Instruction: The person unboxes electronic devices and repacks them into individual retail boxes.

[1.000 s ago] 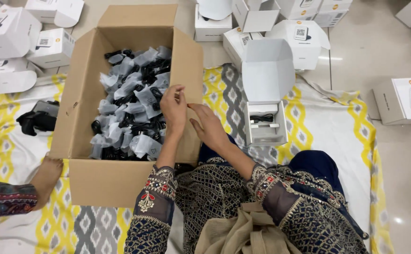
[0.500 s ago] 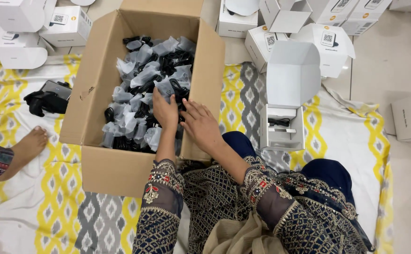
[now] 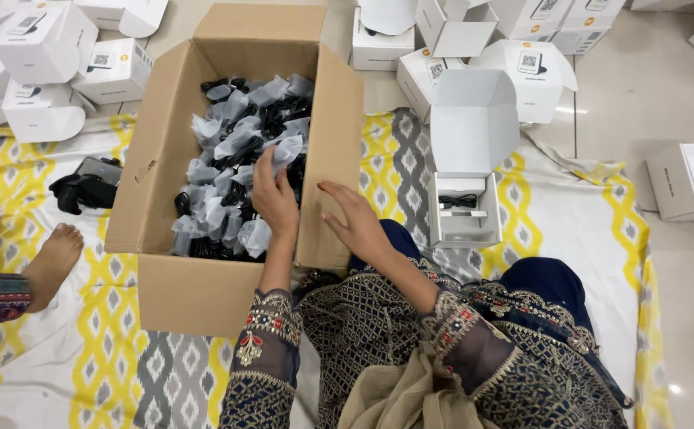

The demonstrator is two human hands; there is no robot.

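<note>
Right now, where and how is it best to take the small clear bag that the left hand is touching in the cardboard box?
Probably pinch the bag by its loose upper edge, coming from above: it lies atop the pile, and the left hand is already at it inside the cardboard box.

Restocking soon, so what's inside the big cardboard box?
The cardboard box holds a heap of small clear bags with black cables in them. The left hand reaches in among them. The box's bottom is covered by the heap.
</note>
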